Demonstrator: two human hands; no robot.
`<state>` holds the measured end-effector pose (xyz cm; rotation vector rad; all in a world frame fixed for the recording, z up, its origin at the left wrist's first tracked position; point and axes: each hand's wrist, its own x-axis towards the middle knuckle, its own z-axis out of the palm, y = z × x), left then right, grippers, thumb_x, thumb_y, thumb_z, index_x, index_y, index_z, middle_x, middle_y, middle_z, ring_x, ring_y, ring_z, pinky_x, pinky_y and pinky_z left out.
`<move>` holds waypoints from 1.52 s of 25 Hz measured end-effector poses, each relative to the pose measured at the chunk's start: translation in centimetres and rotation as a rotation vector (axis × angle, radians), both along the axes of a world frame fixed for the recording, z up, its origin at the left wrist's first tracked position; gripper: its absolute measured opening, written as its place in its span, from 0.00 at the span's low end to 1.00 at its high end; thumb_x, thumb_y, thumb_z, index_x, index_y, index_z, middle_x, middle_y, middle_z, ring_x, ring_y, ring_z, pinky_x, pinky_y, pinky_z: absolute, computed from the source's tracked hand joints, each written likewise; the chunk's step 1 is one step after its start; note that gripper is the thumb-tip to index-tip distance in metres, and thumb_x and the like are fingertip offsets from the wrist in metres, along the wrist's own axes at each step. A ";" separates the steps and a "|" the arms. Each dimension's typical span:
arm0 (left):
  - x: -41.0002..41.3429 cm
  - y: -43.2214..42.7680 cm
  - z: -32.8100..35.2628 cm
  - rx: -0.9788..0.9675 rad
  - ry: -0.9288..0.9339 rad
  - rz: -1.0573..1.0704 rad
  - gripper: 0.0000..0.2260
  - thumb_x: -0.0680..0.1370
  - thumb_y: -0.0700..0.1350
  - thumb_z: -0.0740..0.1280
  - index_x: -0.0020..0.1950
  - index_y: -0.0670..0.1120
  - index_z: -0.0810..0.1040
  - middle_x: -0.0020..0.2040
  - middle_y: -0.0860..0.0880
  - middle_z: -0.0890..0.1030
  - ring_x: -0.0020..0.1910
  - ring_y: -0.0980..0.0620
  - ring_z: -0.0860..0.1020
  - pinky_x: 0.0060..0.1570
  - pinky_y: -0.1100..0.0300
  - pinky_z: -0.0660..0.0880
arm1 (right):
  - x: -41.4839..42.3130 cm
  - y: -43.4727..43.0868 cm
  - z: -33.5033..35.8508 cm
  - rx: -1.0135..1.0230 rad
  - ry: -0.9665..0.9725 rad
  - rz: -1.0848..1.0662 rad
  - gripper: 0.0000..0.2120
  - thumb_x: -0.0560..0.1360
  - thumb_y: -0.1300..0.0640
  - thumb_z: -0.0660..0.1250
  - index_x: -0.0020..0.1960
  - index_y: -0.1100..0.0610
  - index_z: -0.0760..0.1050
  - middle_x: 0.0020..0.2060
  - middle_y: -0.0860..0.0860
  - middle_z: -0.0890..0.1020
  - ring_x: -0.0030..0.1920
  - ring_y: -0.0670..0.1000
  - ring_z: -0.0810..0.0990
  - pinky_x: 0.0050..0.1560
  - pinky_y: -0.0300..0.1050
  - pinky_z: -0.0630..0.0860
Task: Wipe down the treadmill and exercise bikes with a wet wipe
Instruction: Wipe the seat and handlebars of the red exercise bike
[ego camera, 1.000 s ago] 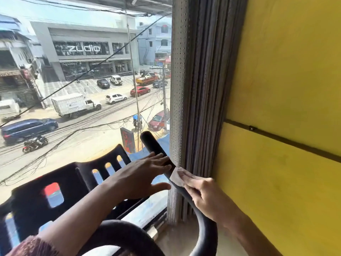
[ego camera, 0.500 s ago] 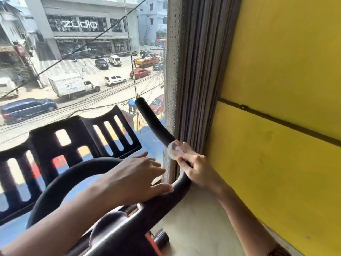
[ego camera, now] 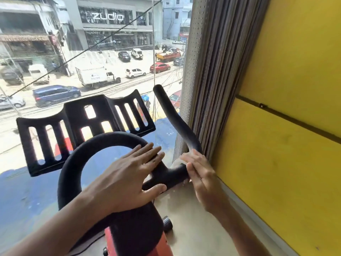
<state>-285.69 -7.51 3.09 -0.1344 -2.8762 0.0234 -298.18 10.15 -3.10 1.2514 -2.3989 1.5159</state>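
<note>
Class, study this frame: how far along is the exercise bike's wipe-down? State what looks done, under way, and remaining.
Done: the black padded handlebar horn shows a faint sheen, so probably wiped. In hand: the right hand grips the white wet wipe round the horn's base; the left hand rests flat on the black loop bar. Left: the black slotted tray and red frame; no treadmill in view.

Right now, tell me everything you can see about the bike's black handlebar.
The handlebar is black tubing with a matte, padded-looking cover. A round loop sits at its centre, and its right horn bends upward to a rounded tip. It mounts on a red frame, with a slotted black tray behind. The left hand lies flat on the junction, fingers straight. The right hand grips a white wet wipe around the horn's lower bend.
</note>
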 end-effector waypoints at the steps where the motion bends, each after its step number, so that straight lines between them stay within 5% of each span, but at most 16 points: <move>1: 0.0 0.0 -0.1 0.037 0.008 -0.004 0.35 0.76 0.68 0.52 0.72 0.44 0.69 0.72 0.47 0.69 0.73 0.51 0.62 0.70 0.45 0.57 | -1.6 0.3 0.0 -0.008 -0.056 -0.029 0.21 0.80 0.46 0.51 0.64 0.53 0.75 0.68 0.48 0.72 0.74 0.44 0.60 0.75 0.41 0.52; 5: 0.1 0.0 -0.3 0.200 0.028 -0.001 0.37 0.73 0.70 0.53 0.75 0.48 0.64 0.75 0.53 0.62 0.76 0.58 0.53 0.73 0.57 0.48 | 1.3 -0.7 -0.1 -0.101 -0.186 -0.049 0.18 0.78 0.50 0.53 0.66 0.46 0.71 0.72 0.42 0.66 0.75 0.41 0.53 0.73 0.30 0.47; 8: 0.0 0.0 -0.4 0.241 0.033 -0.006 0.37 0.73 0.69 0.55 0.74 0.48 0.65 0.75 0.53 0.63 0.76 0.58 0.54 0.73 0.58 0.51 | 7.1 -0.5 -0.2 -0.131 -0.145 0.146 0.19 0.81 0.44 0.51 0.71 0.43 0.63 0.72 0.35 0.63 0.74 0.36 0.50 0.72 0.31 0.49; 11: -0.2 0.1 -0.5 0.228 0.034 -0.017 0.37 0.73 0.69 0.54 0.74 0.46 0.66 0.74 0.51 0.64 0.76 0.55 0.55 0.72 0.53 0.54 | 3.7 0.4 -1.1 -0.078 -0.013 0.145 0.19 0.81 0.46 0.51 0.71 0.44 0.63 0.72 0.33 0.62 0.75 0.39 0.53 0.73 0.35 0.52; 14: 0.0 0.1 -0.5 0.188 0.042 -0.022 0.38 0.74 0.71 0.50 0.74 0.46 0.66 0.74 0.50 0.64 0.75 0.55 0.55 0.72 0.53 0.50 | -2.0 0.8 -0.9 -0.122 -0.149 -0.029 0.16 0.81 0.51 0.53 0.67 0.43 0.68 0.66 0.25 0.64 0.74 0.40 0.58 0.74 0.38 0.55; 17: 0.0 0.1 -0.4 0.160 0.042 -0.022 0.37 0.74 0.70 0.51 0.73 0.45 0.67 0.73 0.49 0.65 0.75 0.55 0.56 0.71 0.51 0.49 | 0.0 -0.3 -0.4 -0.102 -0.184 -0.031 0.17 0.81 0.55 0.54 0.66 0.53 0.73 0.65 0.32 0.67 0.74 0.41 0.57 0.69 0.28 0.53; 21: -0.2 0.0 -0.1 0.079 0.011 -0.022 0.34 0.75 0.67 0.56 0.70 0.42 0.72 0.70 0.45 0.72 0.72 0.50 0.64 0.68 0.45 0.58 | 4.0 -0.4 -0.6 -0.050 0.044 0.100 0.18 0.82 0.49 0.51 0.67 0.51 0.72 0.67 0.41 0.72 0.74 0.41 0.58 0.72 0.34 0.53; 24: -0.8 -0.5 0.3 0.004 -0.006 -0.030 0.34 0.75 0.68 0.54 0.67 0.44 0.75 0.68 0.45 0.73 0.70 0.48 0.68 0.66 0.46 0.61 | -0.2 0.1 -0.6 0.008 0.030 0.074 0.17 0.81 0.48 0.52 0.66 0.49 0.72 0.68 0.41 0.71 0.75 0.39 0.55 0.72 0.32 0.51; 28: -3.8 -2.1 0.8 -0.102 -0.015 0.030 0.35 0.77 0.69 0.48 0.60 0.44 0.81 0.66 0.42 0.75 0.66 0.44 0.73 0.64 0.44 0.64 | -6.3 -0.3 0.6 0.003 -0.084 0.096 0.15 0.80 0.62 0.59 0.59 0.44 0.75 0.66 0.39 0.71 0.70 0.35 0.62 0.68 0.28 0.59; 30: -6.0 -3.7 2.0 -0.139 0.000 0.082 0.36 0.77 0.69 0.46 0.59 0.44 0.82 0.65 0.41 0.76 0.65 0.44 0.74 0.64 0.46 0.64 | -8.2 -1.6 2.2 -0.028 -0.043 0.045 0.16 0.78 0.68 0.61 0.59 0.53 0.78 0.62 0.40 0.74 0.66 0.36 0.69 0.67 0.31 0.65; 33: -9.6 -6.8 4.6 -0.073 0.109 0.148 0.41 0.72 0.71 0.44 0.72 0.44 0.70 0.75 0.44 0.63 0.75 0.48 0.61 0.71 0.57 0.49 | -10.3 -5.9 5.9 -0.158 0.128 -0.004 0.13 0.78 0.66 0.63 0.60 0.58 0.79 0.58 0.36 0.74 0.64 0.38 0.71 0.65 0.32 0.67; 35: -12.1 -9.3 5.6 -0.005 0.094 0.219 0.40 0.75 0.71 0.48 0.78 0.45 0.56 0.78 0.46 0.51 0.78 0.50 0.49 0.73 0.61 0.43 | -12.4 -10.2 8.4 -0.188 0.213 -0.031 0.13 0.79 0.65 0.62 0.62 0.60 0.77 0.62 0.44 0.75 0.64 0.42 0.73 0.66 0.37 0.68; 38: -14.7 -11.8 5.8 0.075 0.068 0.273 0.38 0.78 0.66 0.54 0.79 0.44 0.49 0.79 0.45 0.49 0.78 0.50 0.47 0.72 0.62 0.42 | -15.4 -16.6 10.2 -0.071 0.250 -0.028 0.15 0.79 0.66 0.61 0.66 0.63 0.74 0.66 0.58 0.73 0.67 0.52 0.72 0.67 0.35 0.64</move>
